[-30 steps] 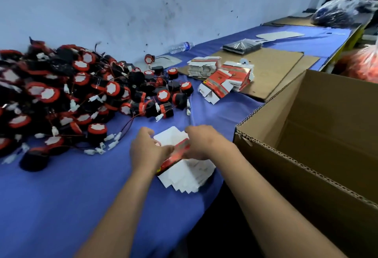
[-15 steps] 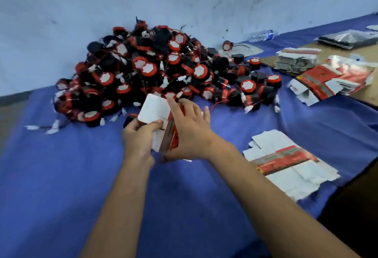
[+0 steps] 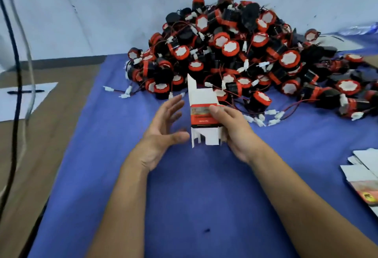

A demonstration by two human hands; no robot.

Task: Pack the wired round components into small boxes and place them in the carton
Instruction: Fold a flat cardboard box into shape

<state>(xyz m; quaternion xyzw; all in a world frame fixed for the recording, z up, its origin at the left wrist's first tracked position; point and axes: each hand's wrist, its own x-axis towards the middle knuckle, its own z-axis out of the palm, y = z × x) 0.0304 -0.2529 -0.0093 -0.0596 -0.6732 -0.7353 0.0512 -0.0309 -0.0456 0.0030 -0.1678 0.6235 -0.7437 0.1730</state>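
A large heap of black and red round components (image 3: 241,53) with red wires and white plugs lies on the blue cloth against the wall. My right hand (image 3: 233,129) grips a small red and white box (image 3: 202,114), opened into a tube with its white flaps sticking out at both ends, just in front of the heap. My left hand (image 3: 163,122) hovers beside the box on its left, fingers spread and straight, its thumb near the lower flap. The carton is out of view.
Flat unfolded boxes (image 3: 362,178) lie at the right edge of the blue cloth (image 3: 184,206). A white sheet with a black pen (image 3: 24,92) rests on the brown surface at left, crossed by hanging cables (image 3: 16,94). A plastic bottle (image 3: 358,30) lies far right by the wall.
The view has swung left, away from the carton. A flat box taken from the stack was carried toward the heap and opened into a tube. My left hand has let go of it.
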